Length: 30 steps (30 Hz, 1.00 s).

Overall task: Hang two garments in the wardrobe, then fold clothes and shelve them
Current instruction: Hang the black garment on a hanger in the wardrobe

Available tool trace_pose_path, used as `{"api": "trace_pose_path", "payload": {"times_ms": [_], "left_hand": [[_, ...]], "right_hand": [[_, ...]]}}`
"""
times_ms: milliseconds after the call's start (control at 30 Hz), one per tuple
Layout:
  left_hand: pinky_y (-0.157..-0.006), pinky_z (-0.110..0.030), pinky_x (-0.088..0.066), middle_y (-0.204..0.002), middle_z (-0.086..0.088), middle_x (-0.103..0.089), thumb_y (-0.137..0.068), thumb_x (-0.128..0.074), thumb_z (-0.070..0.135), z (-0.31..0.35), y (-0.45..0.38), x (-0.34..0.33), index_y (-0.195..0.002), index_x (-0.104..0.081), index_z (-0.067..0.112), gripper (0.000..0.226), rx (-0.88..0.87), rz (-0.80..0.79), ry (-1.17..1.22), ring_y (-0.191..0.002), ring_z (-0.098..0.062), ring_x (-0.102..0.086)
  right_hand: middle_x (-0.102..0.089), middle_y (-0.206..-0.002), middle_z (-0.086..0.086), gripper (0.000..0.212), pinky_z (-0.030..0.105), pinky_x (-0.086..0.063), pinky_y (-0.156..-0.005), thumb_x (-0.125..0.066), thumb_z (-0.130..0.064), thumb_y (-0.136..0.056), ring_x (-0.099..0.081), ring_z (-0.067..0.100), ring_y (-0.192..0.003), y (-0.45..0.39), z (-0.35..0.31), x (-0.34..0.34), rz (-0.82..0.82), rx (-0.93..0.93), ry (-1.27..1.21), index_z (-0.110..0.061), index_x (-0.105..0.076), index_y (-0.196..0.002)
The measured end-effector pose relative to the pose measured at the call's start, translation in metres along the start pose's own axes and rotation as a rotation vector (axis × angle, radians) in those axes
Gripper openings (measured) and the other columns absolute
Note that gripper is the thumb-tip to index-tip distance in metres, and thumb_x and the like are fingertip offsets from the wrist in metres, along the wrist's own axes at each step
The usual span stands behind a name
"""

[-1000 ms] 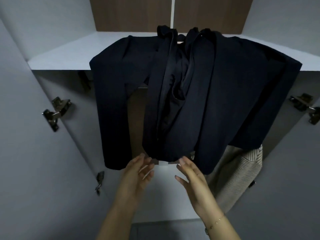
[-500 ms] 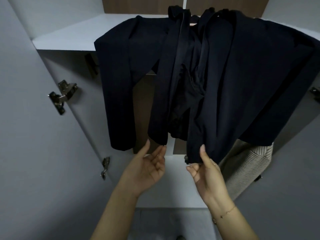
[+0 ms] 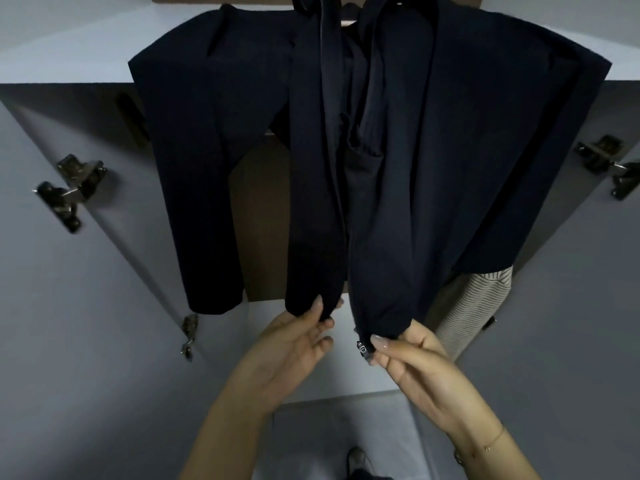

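A dark navy jacket hangs in the open wardrobe, its front unzipped and both sleeves dangling. My left hand pinches the bottom corner of the jacket's left front panel. My right hand pinches the bottom corner of the right front panel, just beside the small metal zipper end. Behind the jacket on the right hangs a beige striped garment, mostly hidden.
A white shelf runs across above the hanging space. White wardrobe doors stand open on both sides, with metal hinges on the left and right. The wardrobe's white bottom board lies below the hands, grey floor beneath.
Both hands went from open beneath the jacket hem to pinching the two bottom front corners. The view has shifted closer and lower on the jacket.
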<state>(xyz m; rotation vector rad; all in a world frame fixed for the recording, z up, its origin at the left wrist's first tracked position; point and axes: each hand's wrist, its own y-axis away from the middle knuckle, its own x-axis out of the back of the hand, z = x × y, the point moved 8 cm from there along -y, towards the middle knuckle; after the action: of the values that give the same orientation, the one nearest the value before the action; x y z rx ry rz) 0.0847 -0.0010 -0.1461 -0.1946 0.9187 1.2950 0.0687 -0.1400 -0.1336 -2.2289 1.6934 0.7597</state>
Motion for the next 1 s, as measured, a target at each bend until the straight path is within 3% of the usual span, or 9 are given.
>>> {"api": "trace_pose_path", "payload": {"times_ms": [67, 200, 300, 400, 567, 633, 767, 900, 1000], "left_hand": [[-0.067, -0.020, -0.048, -0.087, 0.007, -0.069, -0.077, -0.078, 0.016, 0.005, 0.008, -0.006, -0.081, -0.080, 0.022, 0.007, -0.048, -0.007, -0.148, -0.079, -0.006, -0.058], [-0.078, -0.016, -0.052, -0.101, 0.007, -0.074, -0.072, -0.077, 0.019, 0.021, 0.020, -0.029, -0.095, -0.079, 0.025, 0.024, -0.111, -0.124, -0.176, -0.094, -0.003, -0.068], [-0.073, -0.015, -0.053, -0.091, 0.004, -0.075, -0.074, -0.072, 0.016, 0.028, 0.024, -0.039, -0.086, -0.081, 0.021, 0.016, -0.149, -0.097, -0.117, -0.083, -0.005, -0.069], [-0.069, -0.017, -0.051, -0.076, 0.000, -0.066, -0.063, -0.077, 0.025, 0.033, 0.024, -0.042, -0.070, -0.077, 0.016, 0.012, -0.222, 0.023, -0.127, -0.074, -0.008, -0.062], [-0.065, -0.015, -0.052, -0.060, 0.002, -0.061, -0.059, -0.079, 0.028, 0.038, 0.024, -0.050, -0.054, -0.071, 0.019, 0.013, -0.300, 0.115, -0.102, -0.060, -0.005, -0.061], [-0.069, -0.015, -0.054, -0.063, 0.000, -0.066, -0.058, -0.080, 0.027, 0.040, 0.023, -0.059, -0.058, -0.074, 0.017, 0.012, -0.310, 0.081, -0.088, -0.066, -0.007, -0.067], [-0.072, -0.016, -0.054, -0.073, -0.003, -0.072, -0.059, -0.080, 0.025, 0.041, 0.020, -0.069, -0.068, -0.078, 0.014, 0.015, -0.317, 0.036, -0.106, -0.077, -0.011, -0.072], [-0.076, -0.020, -0.055, -0.080, -0.008, -0.074, -0.061, -0.081, 0.026, 0.037, 0.016, -0.070, -0.074, -0.078, 0.010, 0.021, -0.306, 0.021, -0.101, -0.084, -0.016, -0.072], [-0.079, -0.022, -0.055, -0.083, -0.013, -0.074, -0.065, -0.080, 0.024, 0.037, 0.013, -0.073, -0.074, -0.077, 0.007, 0.019, -0.298, -0.003, -0.065, -0.089, -0.021, -0.072]], "right_hand": [[-0.063, -0.078, 0.015, 0.033, 0.027, -0.052, -0.066, -0.088, -0.009, -0.063, -0.062, 0.020, -0.071, 0.002, -0.002, 0.001, 0.015, -0.001, 0.113, 0.000, -0.065, -0.086], [-0.067, -0.075, 0.016, 0.025, 0.024, -0.054, -0.063, -0.080, -0.005, -0.063, -0.065, 0.020, -0.067, 0.004, -0.013, -0.004, 0.057, 0.024, 0.178, 0.003, -0.068, -0.083], [-0.068, -0.068, 0.017, 0.020, 0.021, -0.056, -0.060, -0.079, -0.004, -0.057, -0.069, 0.018, -0.062, 0.006, -0.023, -0.007, 0.161, 0.083, 0.014, 0.003, -0.069, -0.072], [-0.068, -0.066, 0.015, 0.023, 0.020, -0.056, -0.061, -0.079, -0.007, -0.053, -0.070, 0.017, -0.063, 0.010, -0.034, -0.010, 0.268, 0.160, -0.122, 0.002, -0.066, -0.069], [-0.070, -0.065, 0.009, 0.015, 0.020, -0.055, -0.065, -0.080, -0.014, -0.057, -0.069, 0.015, -0.063, 0.020, -0.056, -0.025, 0.371, 0.387, 0.011, -0.014, -0.075, -0.072], [-0.070, -0.066, 0.009, 0.016, 0.023, -0.056, -0.068, -0.084, -0.015, -0.057, -0.070, 0.017, -0.066, 0.019, -0.059, -0.026, 0.393, 0.439, 0.013, -0.014, -0.075, -0.071], [-0.072, -0.075, 0.013, 0.039, 0.026, -0.057, -0.073, -0.094, -0.029, -0.052, -0.071, 0.022, -0.075, 0.016, -0.066, -0.026, 0.404, 0.487, -0.030, -0.009, -0.076, -0.080], [-0.073, -0.082, 0.016, 0.023, 0.026, -0.056, -0.077, -0.081, -0.013, -0.064, -0.072, 0.025, -0.084, 0.012, -0.070, -0.029, 0.384, 0.508, -0.030, -0.010, -0.076, -0.085], [-0.073, -0.077, 0.014, 0.021, 0.025, -0.057, -0.076, -0.079, -0.011, -0.062, -0.072, 0.023, -0.079, 0.011, -0.069, -0.029, 0.404, 0.512, -0.021, -0.011, -0.076, -0.083]]}}
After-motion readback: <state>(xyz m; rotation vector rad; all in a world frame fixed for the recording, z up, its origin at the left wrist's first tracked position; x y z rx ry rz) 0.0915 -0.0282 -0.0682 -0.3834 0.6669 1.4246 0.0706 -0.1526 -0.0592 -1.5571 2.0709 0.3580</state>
